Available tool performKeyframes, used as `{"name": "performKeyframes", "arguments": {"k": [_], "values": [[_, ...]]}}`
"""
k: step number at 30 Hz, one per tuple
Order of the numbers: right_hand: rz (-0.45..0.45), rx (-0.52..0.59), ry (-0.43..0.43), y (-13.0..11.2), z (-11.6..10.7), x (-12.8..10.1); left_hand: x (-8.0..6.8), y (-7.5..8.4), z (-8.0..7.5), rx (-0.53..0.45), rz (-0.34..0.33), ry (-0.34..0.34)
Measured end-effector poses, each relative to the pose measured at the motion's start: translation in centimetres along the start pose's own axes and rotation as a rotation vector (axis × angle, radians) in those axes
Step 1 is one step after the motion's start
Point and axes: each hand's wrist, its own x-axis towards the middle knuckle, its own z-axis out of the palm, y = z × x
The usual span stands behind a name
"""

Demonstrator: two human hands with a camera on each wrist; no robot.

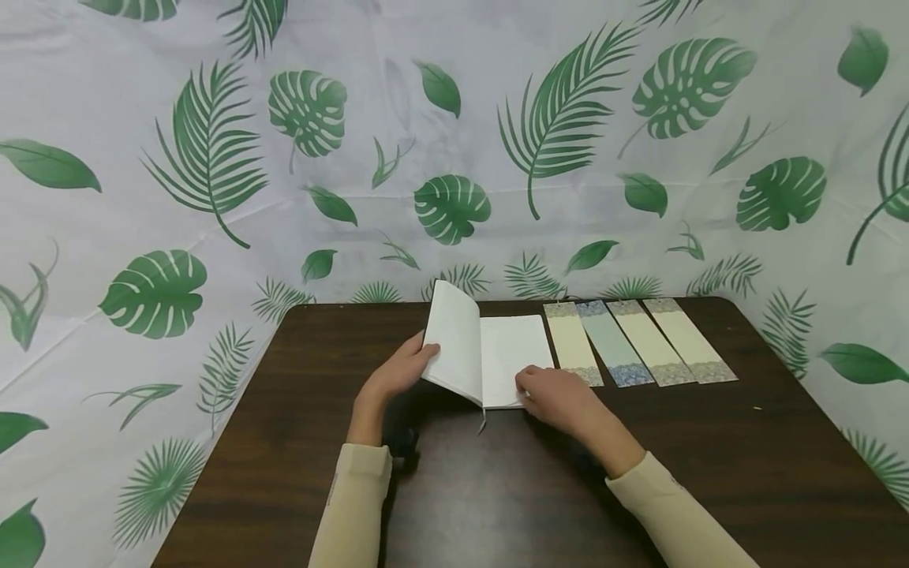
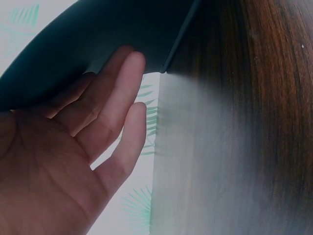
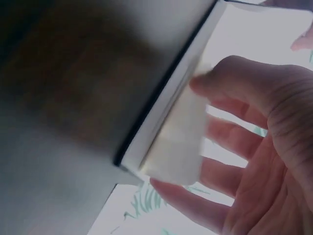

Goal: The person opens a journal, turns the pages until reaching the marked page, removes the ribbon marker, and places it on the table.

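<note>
An open notebook with blank-looking white pages lies near the far side of the table. My left hand holds its raised left part, thumb on the page and fingers behind the dark cover. That part tilts up from the spine, where a ribbon hangs out. At the lower right corner my right hand pinches a page. This page bends up from the stack beneath it, its corner between thumb and fingers.
Several long paper strips with patterned ends lie side by side to the right of the notebook, the nearest close to my right hand. The dark wooden table meets a leaf-printed cloth at its back edge.
</note>
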Motion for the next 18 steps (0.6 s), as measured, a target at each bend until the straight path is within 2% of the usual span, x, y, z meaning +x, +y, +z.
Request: {"name": "performKeyframes", "arguments": {"k": [3, 7, 10, 13, 16, 18], "values": [[-0.008, -0.066, 0.031, 0.4, 0.0, -0.5, 0.2, 0.1, 0.2, 0.000, 0.010, -0.002], [0.041, -0.088, 0.048, 0.9, -0.1, -0.6, 0.0, -0.1, 0.2, -0.011, 0.018, -0.003], [0.066, -0.112, 0.113, 1.4, -0.4, -0.8, 0.0, 0.0, 0.2, -0.016, 0.019, -0.004], [0.034, -0.145, 0.204, 1.7, -0.8, -0.9, 0.0, 0.1, 0.3, -0.016, 0.015, -0.001], [0.034, -0.127, 0.269, 1.9, -1.0, -0.6, 0.0, 0.2, 0.3, -0.009, 0.023, -0.006], [0.095, -0.050, 0.284, 2.2, -0.9, -0.2, 0.0, 0.3, 0.2, -0.010, 0.029, -0.008]]}}
